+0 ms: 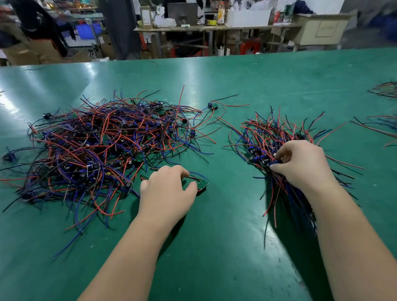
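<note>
Your left hand [167, 192] pinches a small circuit board [202, 185]; your right hand [305, 165] grips the wire bundle [274, 140], fingers curled, on the tabletop [210, 254].

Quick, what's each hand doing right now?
Left hand: pinches a small green board.
Right hand: grips the wire bundle.

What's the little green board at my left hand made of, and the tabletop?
Little green board: likely fibreglass circuit board, green-coated, with pale spots. Tabletop: probably rubber or vinyl matting, smooth, semi-glossy; it mirrors the lights softly.
</note>
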A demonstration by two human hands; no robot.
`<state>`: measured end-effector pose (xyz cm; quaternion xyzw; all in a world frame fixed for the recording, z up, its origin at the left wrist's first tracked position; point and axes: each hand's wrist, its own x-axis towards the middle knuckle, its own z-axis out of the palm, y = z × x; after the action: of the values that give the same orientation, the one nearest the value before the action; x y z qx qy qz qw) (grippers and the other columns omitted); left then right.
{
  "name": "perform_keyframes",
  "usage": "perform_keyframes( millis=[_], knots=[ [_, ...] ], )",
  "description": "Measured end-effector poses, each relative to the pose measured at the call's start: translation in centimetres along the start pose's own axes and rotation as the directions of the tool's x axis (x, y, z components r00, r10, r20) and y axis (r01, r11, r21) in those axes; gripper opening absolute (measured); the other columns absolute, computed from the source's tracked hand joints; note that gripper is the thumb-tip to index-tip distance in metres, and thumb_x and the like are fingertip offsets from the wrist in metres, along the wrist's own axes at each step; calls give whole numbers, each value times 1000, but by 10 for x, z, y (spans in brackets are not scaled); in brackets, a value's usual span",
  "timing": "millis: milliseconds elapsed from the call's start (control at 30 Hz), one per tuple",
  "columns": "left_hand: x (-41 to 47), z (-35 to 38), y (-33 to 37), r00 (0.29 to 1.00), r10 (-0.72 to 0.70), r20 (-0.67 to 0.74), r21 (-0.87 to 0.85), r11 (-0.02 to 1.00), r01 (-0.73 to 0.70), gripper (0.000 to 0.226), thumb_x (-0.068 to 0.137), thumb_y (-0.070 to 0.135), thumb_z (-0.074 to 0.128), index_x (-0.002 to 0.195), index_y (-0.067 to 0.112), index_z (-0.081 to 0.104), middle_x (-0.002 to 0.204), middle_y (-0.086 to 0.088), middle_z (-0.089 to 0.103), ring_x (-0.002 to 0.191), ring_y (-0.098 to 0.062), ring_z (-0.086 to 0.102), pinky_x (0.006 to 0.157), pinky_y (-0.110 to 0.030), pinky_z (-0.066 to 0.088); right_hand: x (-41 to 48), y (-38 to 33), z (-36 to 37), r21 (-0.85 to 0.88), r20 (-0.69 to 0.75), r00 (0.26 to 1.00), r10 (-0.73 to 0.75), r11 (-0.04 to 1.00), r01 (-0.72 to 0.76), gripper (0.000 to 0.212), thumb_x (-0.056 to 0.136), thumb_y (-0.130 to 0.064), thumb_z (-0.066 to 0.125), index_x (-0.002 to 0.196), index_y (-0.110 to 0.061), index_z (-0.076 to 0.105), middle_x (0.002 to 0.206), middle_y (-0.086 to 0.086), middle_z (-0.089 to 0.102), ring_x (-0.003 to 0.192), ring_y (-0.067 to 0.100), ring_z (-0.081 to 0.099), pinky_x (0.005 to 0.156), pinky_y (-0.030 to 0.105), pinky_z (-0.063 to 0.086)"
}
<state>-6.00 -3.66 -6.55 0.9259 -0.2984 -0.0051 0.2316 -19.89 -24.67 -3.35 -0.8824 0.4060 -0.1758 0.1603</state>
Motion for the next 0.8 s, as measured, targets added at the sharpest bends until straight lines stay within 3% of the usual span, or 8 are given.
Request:
perform_keyframes(
  millis=[167, 267, 333, 467, 533, 633, 700, 800],
  knots=[
    [-2, -5, 0, 999, 34, 33, 57, 998, -35, 48, 68, 68, 59, 105, 38, 62, 106, 14, 61, 107, -12, 56, 89, -35, 30, 0, -2, -5, 0, -101, 993, 65, 998, -65, 17, 69, -12, 80, 67, -14, 64, 76, 6, 63, 77, 26, 56, 69, 26, 37],
    [-1, -6, 0, 996, 79, 44, 101, 991, -83, 29, 73, 60, 63, 90, 37, 64, 97, 15, 66, 103, -13, 57, 83, -34, 26, -2, -2, -3, -88, 5, 997, 77, 993, -76, 18, 75, -17, 77, 63, -6, 69, 71, 12, 68, 73, 28, 60, 68, 26, 41],
    [-2, -7, 0, 995, 103, 21, 73, 992, -104, 15, 81, 50, 63, 79, 36, 62, 90, 15, 68, 99, -13, 58, 79, -32, 22, -3, -6, -1, -103, -54, 999, 2, 995, -8, 24, 81, -21, 70, 69, 0, 71, 71, 17, 69, 75, 31, 61, 68, 29, 44],
    [-2, -7, 3, 991, 123, -50, -118, 985, -128, 13, 84, 40, 67, 74, 35, 60, 73, 20, 61, 84, -7, 60, 80, -30, 31, -16, -31, 2, 237, -216, 966, -140, 953, 191, 19, 85, -24, 65, 70, -13, 70, 62, -2, 64, 62, 15, 58, 60, 26, 38],
    [-1, -8, 8, 985, 149, -90, -409, 896, -173, 17, 81, 31, 73, 69, 33, 61, 65, 20, 63, 67, -2, 58, 71, -25, 44, -26, -45, 7, 477, 26, 988, -150, 871, 119, 27, 89, -32, 62, 70, -15, 70, 60, -1, 66, 48, 11, 58, 50, 22, 43],
    [-5, -12, 18, 970, 210, -120, -699, 676, -233, 10, 75, 30, 77, 71, 29, 69, 63, 14, 67, 56, -5, 52, 56, -24, 43, -39, -61, 16, 713, 407, 872, -271, 691, -119, 33, 89, -40, 57, 77, -13, 71, 67, 3, 68, 49, 13, 54, 45, 20, 42],
    [-9, -13, 23, 964, 236, -123, -764, 597, -244, 8, 75, 27, 78, 73, 23, 71, 65, 4, 69, 58, -10, 53, 56, -30, 46, -42, -66, 19, 859, 410, 851, -329, 453, -239, 26, 80, -35, 60, 79, -12, 69, 66, 1, 64, 50, 12, 50, 44, 18, 39],
    [-12, -17, 27, 968, 232, -101, -854, 478, -204, 14, 77, 10, 76, 74, 22, 70, 62, 8, 68, 55, -4, 55, 55, -20, 48, -38, -65, 16, 928, 373, 862, -342, 130, -350, 17, 73, -20, 64, 82, -10, 73, 71, 1, 66, 54, 9, 52, 47, 15, 41]
  ],
)
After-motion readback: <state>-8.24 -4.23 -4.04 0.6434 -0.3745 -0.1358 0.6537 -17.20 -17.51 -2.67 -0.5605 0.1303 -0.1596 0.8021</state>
